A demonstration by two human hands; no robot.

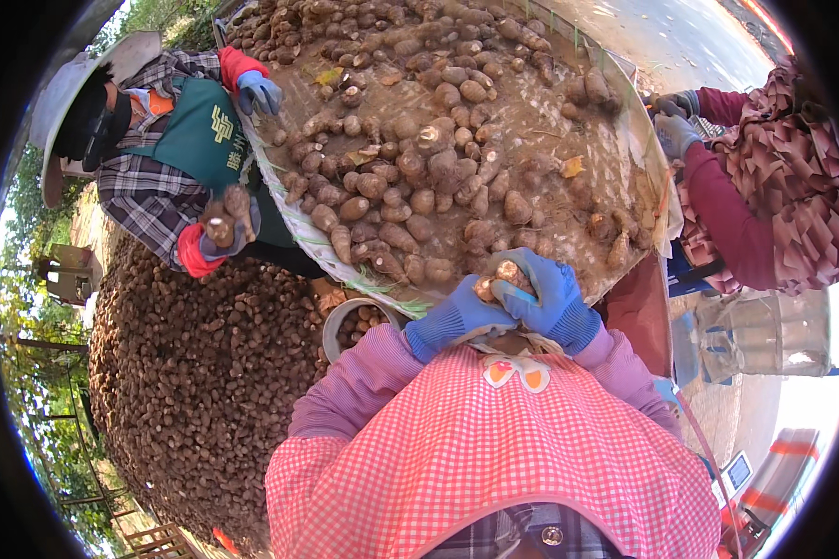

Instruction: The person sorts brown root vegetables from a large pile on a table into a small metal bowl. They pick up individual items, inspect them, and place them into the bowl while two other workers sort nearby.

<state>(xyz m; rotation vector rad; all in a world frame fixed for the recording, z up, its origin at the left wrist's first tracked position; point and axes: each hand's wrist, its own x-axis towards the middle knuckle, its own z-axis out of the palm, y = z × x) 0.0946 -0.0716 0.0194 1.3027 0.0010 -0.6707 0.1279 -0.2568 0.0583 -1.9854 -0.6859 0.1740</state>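
Both of my hands wear blue knit gloves and are close together in front of my chest, at the near edge of a raised work surface. My left hand (461, 314) is closed around a brown taro corm (484, 288). Against it, my right hand (549, 297) grips another taro corm (514, 276) with a pale cut end. The two corms touch or nearly touch, and the fingers partly hide them. Beyond my hands, many brown taro corms (419, 202) lie over the soil-covered work surface (552, 140), some in clumps with roots.
A co-worker in a green apron (196, 129) holds taro at the left; another in maroon sleeves (727, 195) works at the right. A huge taro heap (203, 377) lies low left, beside a pale bucket (332, 332) holding corms. A white woven edge (297, 227) borders the surface.
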